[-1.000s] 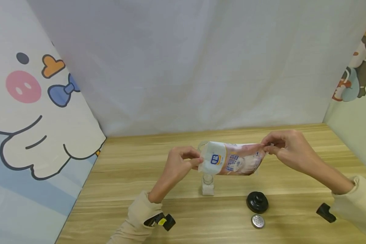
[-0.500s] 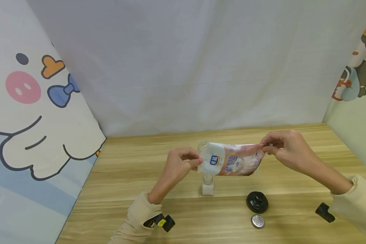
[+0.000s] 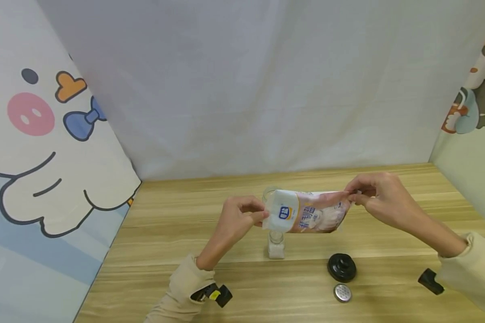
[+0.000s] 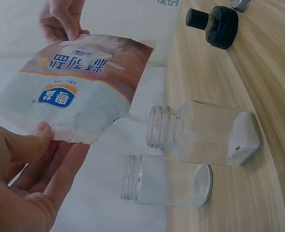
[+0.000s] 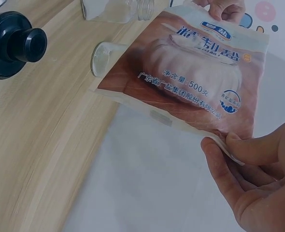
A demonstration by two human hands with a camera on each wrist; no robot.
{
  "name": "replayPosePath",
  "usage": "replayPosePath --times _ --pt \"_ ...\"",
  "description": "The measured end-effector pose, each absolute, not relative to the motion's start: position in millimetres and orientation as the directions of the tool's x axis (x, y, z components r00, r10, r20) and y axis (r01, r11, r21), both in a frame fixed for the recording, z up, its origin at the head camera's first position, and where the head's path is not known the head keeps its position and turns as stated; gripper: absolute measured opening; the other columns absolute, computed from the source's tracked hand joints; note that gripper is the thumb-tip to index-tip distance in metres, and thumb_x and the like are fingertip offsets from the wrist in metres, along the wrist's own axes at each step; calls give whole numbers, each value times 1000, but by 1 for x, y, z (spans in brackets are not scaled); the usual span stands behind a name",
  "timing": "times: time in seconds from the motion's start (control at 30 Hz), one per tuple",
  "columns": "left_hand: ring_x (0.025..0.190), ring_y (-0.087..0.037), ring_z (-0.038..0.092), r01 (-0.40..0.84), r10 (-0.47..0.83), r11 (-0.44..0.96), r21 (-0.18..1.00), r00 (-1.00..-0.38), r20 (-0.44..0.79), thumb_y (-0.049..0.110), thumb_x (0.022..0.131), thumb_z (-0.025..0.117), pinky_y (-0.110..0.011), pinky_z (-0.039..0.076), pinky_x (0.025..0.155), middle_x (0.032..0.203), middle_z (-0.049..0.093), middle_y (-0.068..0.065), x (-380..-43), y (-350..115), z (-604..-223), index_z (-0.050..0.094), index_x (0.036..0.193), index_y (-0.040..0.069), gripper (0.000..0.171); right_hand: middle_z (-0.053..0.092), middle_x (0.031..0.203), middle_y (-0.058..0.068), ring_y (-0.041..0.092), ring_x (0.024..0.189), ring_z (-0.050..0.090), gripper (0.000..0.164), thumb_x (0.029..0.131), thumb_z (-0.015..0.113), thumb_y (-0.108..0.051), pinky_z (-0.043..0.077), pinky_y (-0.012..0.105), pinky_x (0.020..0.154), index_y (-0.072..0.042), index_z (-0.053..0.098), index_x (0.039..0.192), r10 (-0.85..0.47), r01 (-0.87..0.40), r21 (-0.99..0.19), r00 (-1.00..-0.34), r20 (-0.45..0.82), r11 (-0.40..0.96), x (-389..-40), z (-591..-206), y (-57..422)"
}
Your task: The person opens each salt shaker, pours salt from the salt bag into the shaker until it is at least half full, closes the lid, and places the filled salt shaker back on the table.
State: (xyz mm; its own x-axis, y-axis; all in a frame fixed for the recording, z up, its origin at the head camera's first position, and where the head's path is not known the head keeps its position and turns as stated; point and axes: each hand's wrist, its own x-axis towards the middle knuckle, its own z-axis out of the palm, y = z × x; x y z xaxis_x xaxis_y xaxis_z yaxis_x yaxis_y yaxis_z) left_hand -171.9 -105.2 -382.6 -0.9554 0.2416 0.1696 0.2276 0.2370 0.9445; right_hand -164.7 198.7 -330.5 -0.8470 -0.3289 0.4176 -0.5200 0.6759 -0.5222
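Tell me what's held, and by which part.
A salt packet: the left grip pinches its pale end's edge; the right grip, the opposite end near a corner.

Over the last second you are producing only small shifts. Your left grip (image 3: 236, 220) is easing slightly toward the bottom of the head view, and the salt packet (image 3: 305, 213) is dipping with it, chiefly at its pale end. Your right grip (image 3: 381, 197) is drifting marginally leftward. The head view itself is swaying a touch: the black lid (image 3: 342, 268) and perforated cap (image 3: 342, 293) are appearing slightly farther right.
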Motion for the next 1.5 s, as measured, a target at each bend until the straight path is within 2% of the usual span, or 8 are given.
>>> replayPosePath --times 0.13,0.3,0.5,0.7,0.93,1.23,1.5 --pt "74 -18 67 230 247 231 945 -954 172 -1 81 72 -41 60 62 80 68 -7 -172 -105 -383 69 78 4 6 68 76 0 8 63 60 19 75 70 11 51 19 53 -8 70 77 -329 -524 -520 -844 423 674 -165 -331 199" --pt "74 -19 67 240 253 230 943 -951 180 -1 81 71 -38 60 61 80 68 -8 -173 -105 -383 69 77 5 7 68 76 0 8 63 61 19 75 70 11 52 19 53 -8 70 77 -331 -528 -522 -841 428 670 -164 -330 199" --pt "73 -19 67 233 252 228 945 -952 174 -1 81 71 -43 59 63 80 68 -7 -172 -105 -383 69 78 4 7 68 77 1 9 63 61 20 75 70 12 52 20 54 -7 70 78 -331 -528 -525 -842 426 667 -164 -330 199" --pt "74 -19 67 236 255 239 942 -951 173 0 81 72 -34 60 60 80 68 -6 -173 -105 -384 69 78 4 5 68 77 1 10 63 61 19 75 70 11 52 20 54 -7 70 78 -320 -513 -519 -850 419 683 -163 -331 199" --pt "73 -19 66 228 248 231 946 -954 170 1 81 72 -40 60 62 80 68 -7 -173 -105 -384 69 78 5 6 68 76 1 9 62 60 19 74 70 12 51 20 52 -7 70 78 -319 -518 -514 -845 429 684 -163 -332 198" --pt "74 -19 66 216 240 225 950 -957 161 0 81 71 -39 60 63 81 68 -7 -173 -106 -383 70 78 6 6 68 77 1 10 63 60 19 75 70 11 51 21 53 -7 70 78 -312 -506 -521 -854 417 688 -163 -329 197" --pt "74 -21 66 218 245 217 952 -956 163 1 82 71 -32 59 60 82 68 -9 -173 -105 -384 70 78 5 6 68 76 1 11 62 61 18 75 70 11 50 21 53 -7 70 78 -308 -496 -523 -860 407 693 -161 -329 197"
